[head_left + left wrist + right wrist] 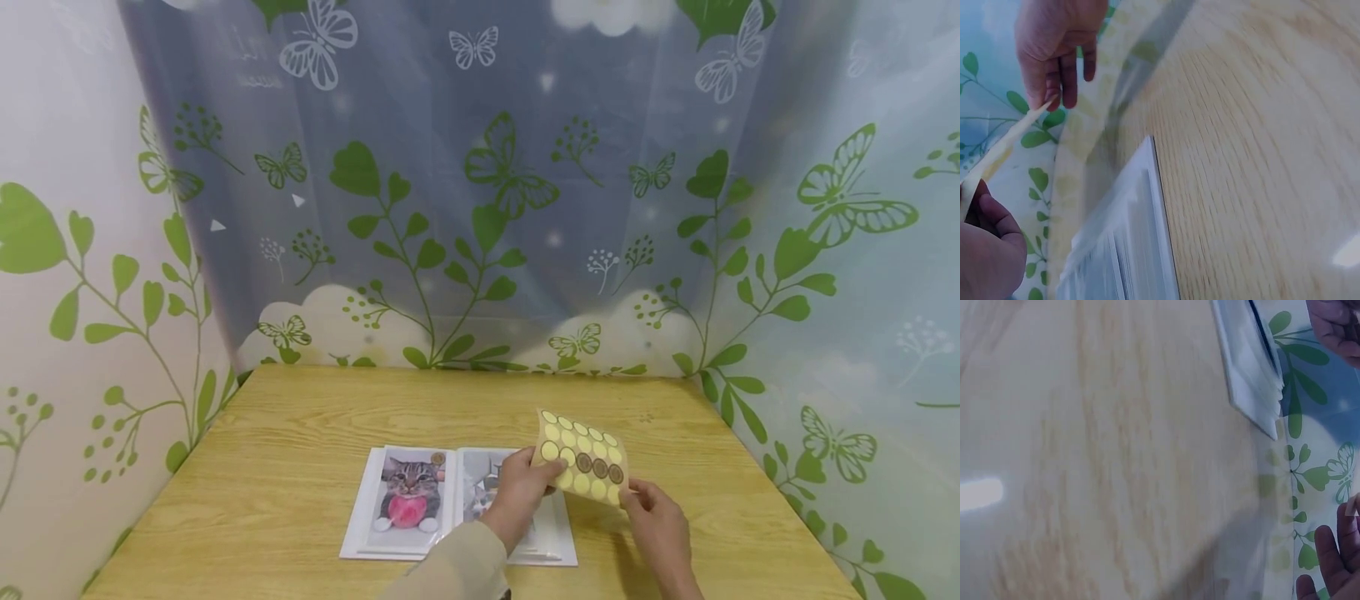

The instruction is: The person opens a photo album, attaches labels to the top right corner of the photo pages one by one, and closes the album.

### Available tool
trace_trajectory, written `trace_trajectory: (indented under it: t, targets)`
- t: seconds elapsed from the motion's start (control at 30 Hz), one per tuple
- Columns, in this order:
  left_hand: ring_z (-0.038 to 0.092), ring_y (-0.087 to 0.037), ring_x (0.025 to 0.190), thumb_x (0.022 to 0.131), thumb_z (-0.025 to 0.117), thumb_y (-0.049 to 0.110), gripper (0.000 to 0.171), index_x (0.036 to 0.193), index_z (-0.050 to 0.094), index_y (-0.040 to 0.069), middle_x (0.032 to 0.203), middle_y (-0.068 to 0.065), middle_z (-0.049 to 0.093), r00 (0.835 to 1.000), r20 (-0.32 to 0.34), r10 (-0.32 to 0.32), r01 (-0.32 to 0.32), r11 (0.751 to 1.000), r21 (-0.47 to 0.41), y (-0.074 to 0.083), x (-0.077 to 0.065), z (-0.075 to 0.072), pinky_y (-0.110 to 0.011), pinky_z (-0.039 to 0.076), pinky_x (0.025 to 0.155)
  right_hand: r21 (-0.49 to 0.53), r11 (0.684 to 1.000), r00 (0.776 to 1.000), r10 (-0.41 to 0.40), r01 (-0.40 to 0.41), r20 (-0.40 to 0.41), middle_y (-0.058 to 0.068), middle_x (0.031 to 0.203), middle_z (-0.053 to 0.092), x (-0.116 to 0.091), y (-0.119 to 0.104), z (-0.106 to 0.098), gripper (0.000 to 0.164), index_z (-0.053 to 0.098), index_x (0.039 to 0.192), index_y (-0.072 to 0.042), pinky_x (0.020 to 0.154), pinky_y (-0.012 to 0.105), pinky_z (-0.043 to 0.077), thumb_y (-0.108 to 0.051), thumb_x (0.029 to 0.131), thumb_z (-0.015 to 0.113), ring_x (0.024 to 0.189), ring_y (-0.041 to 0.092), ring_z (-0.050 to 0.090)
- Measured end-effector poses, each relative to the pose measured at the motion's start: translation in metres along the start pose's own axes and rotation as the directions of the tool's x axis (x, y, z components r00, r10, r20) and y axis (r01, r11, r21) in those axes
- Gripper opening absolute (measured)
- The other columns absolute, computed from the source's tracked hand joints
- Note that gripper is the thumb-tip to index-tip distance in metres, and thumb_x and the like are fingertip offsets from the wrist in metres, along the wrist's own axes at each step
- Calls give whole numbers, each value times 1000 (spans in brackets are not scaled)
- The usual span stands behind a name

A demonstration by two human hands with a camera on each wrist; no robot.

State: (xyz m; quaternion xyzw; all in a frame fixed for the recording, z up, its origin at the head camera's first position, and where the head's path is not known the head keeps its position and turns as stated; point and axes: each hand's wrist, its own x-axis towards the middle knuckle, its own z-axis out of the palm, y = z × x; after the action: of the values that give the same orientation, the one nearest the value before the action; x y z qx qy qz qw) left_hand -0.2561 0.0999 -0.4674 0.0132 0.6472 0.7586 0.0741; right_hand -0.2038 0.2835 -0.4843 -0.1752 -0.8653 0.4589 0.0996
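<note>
A sheet of round stickers [587, 439] is held up, tilted, above the right side of an open photo album [363, 500]. Most of its circles are pale yellow; several in one row are brown. My left hand [520, 497] grips the sheet's left edge, thumb on the front. At the lower right corner my right hand [662, 531] pinches it between thumb and fingers. The left wrist view shows the sheet [1005, 142] nearly edge-on between both hands. On the album's left page is a cat picture [408, 492] with a brown round sticker [438, 458] at its top right. My left hand and forearm partly hide the right page.
The album lies on a wood-grain table [300, 425] near its front. A curtain [420, 167] printed with leaves and butterflies stands behind the table and along both sides.
</note>
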Motion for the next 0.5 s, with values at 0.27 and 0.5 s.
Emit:
trace_trajectory:
  t: [0.27, 0.5]
  targets:
    - [62, -12, 72, 84, 75, 9, 27, 108, 68, -2, 87, -4, 70, 999, -20, -36, 32, 979, -201, 1, -6, 10, -26, 54, 71, 115, 993, 997, 29, -21, -68, 14, 104, 72, 2, -1, 1, 40, 60, 126, 5, 71, 30, 45, -25, 99, 59, 99, 30, 61]
    - [60, -14, 74, 82, 75, 5, 31, 110, 67, -4, 92, -6, 68, 997, -43, -64, 51, 968, -245, -3, -8, 11, -28, 55, 75, 222, 973, 990, 97, -71, -107, 13, 105, 70, 3, -3, 2, 39, 59, 126, 4, 78, 34, 47, -23, 98, 59, 100, 29, 62]
